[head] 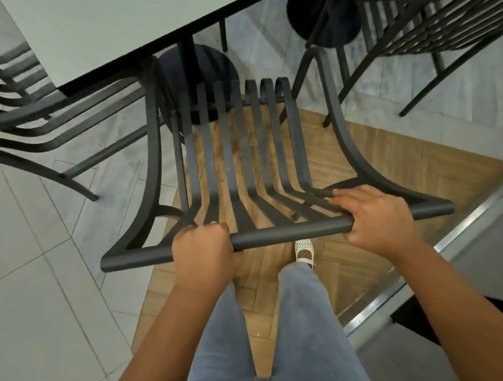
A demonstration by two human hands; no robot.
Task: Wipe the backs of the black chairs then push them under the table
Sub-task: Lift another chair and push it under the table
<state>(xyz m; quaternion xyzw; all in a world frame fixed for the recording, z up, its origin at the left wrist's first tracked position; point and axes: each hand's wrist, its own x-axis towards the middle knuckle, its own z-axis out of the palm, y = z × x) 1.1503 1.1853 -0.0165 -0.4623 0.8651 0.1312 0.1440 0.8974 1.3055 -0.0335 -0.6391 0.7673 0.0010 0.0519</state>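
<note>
Black slatted metal chair (242,150) sits dead centre, back toward the camera, front edge of the seat just at the table edge, mostly still out from under the white-topped table (96,32). Both hands are on the round top rail (290,233) of the chair back. Left hand (204,251) comes in from below with the forearm straight and the wrist roughly level; fingers wrap fully over the rail in a closed fist, knuckles up, thumb tucked under. Right hand (377,215) sits further right on the same rail, forearm angled in from the lower right; palm rides on top of the rail, fingers looser and spread forward so the fingertips rest on the upper ends of the back slats, thumb hooked under the rail. So a tight full wrap on the left and a flatter, partly curled hold on the right. No cloth visible in either hand. Table pedestal base (209,76) is a dark round disc visible through the seat slats. A second black chair (37,120) stands to the left, partly under the table; a third (425,21) is at upper right, beside another round base (317,15). Floor is wood-look parquet (388,160) under the chair, pale tile (31,289) to the left. Person's jeans (306,318) and one white shoe (304,250) show below the rail.
</note>
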